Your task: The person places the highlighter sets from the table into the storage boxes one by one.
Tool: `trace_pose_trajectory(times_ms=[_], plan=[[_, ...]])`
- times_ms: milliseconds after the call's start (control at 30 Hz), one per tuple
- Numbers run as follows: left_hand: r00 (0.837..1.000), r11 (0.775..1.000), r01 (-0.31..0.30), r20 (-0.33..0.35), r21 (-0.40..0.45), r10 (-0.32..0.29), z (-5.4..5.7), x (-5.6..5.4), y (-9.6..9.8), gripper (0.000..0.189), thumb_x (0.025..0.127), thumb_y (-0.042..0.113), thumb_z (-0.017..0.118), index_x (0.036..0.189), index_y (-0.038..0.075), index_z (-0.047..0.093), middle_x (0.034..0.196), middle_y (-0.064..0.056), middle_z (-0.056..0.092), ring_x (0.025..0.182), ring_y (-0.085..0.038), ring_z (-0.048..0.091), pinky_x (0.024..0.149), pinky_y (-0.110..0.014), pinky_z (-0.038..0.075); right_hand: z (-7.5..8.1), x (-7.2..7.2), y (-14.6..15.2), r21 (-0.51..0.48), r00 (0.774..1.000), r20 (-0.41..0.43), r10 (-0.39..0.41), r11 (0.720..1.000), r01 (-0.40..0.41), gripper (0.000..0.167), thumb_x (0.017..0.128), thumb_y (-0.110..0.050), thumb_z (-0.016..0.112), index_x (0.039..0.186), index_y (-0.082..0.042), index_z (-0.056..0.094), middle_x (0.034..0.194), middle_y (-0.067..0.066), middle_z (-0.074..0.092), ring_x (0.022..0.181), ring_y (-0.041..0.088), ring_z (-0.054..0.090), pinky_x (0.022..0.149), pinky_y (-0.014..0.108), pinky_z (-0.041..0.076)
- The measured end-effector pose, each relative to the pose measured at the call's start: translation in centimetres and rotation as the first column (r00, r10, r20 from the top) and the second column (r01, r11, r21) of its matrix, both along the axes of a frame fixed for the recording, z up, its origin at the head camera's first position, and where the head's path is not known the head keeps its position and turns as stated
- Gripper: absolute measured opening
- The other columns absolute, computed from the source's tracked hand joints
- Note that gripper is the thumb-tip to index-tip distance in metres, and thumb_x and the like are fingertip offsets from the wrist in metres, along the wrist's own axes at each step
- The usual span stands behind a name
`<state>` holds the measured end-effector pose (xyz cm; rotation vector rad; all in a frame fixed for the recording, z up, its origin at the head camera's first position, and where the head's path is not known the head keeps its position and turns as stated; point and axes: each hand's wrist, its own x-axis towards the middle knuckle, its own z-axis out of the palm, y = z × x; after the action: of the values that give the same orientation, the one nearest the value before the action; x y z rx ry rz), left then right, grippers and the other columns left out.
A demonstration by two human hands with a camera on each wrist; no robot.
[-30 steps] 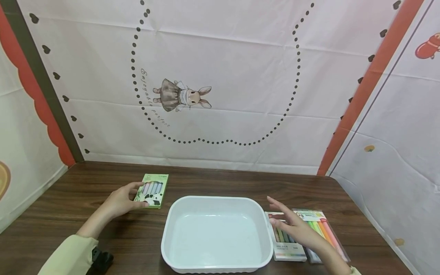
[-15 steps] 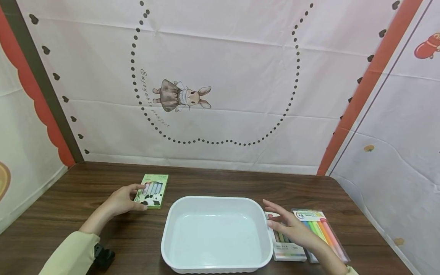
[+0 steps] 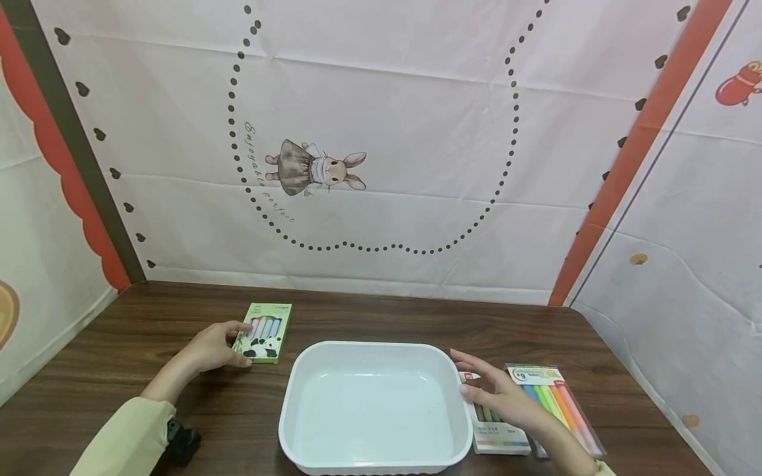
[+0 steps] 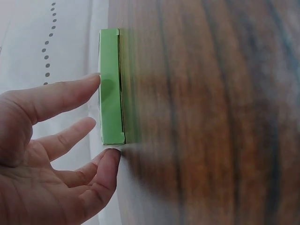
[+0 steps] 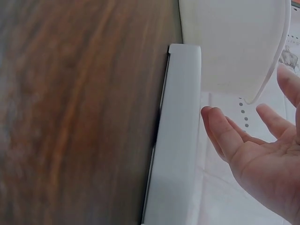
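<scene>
Left hand [image 3: 208, 347], fingers loosely spread, at left edge of 1 green box [image 3: 270, 330] lying flat on table [image 3: 357, 311]; fingertip contact unclear. Right hand [image 3: 503, 396], fingers relaxed and released, above 1 white box [image 3: 497, 437] beside the white tray [image 3: 375, 410]

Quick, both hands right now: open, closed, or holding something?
Left hand: open at the green box, not gripping it.
Right hand: open above the white box, holding nothing.

Right of the white tray [image 3: 375, 410], the white pack [image 3: 502, 437] is partly hidden by the right grip [image 3: 500, 395], the colourful pack [image 3: 559, 393] by the forearm [image 3: 561, 444]. Left of it, small print [image 3: 257, 311] on the green box [image 3: 268, 334] is illegible. Flanking it, 2 sleeves [image 3: 127, 436] are cropped.
</scene>
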<state>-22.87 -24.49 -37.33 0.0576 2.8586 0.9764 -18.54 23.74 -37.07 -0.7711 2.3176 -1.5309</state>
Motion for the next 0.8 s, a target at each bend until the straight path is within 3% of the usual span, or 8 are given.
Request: trace_pose_trajectory(times_ms=[400, 800], plan=[[1.0, 1.0, 0.009, -0.009, -0.028, -0.01, 0.05, -0.2, -0.16, 0.063, 0.063, 0.01, 0.08, 0.119, -0.003, 0.055, 0.126, -0.036, 0.041, 0.109, -0.049, 0.042, 0.084, -0.061, 0.037, -0.04, 0.15, -0.46, 0.043, 0.995, 0.095, -0.028, 0.999, 0.024, 0.054, 0.093, -0.016, 0.051, 0.14, -0.001, 0.03, 0.138, 0.032, 0.03, 0.115, 0.046, 0.043, 0.085, 0.042, 0.05], [1.0, 1.0, -0.019, -0.015, -0.023, 0.019, 0.07, -0.23, -0.16, 0.045, 0.062, 0.006, 0.078, 0.105, 0.0, 0.063, 0.121, -0.033, 0.046, 0.102, -0.044, 0.045, 0.082, -0.06, 0.037, 0.0, 0.21, -0.67, 0.067, 0.994, 0.105, -0.038, 0.997, 0.031, 0.054, 0.093, -0.019, 0.052, 0.14, -0.003, 0.032, 0.138, 0.03, 0.031, 0.112, 0.04, 0.048, 0.084, 0.043, 0.05]])
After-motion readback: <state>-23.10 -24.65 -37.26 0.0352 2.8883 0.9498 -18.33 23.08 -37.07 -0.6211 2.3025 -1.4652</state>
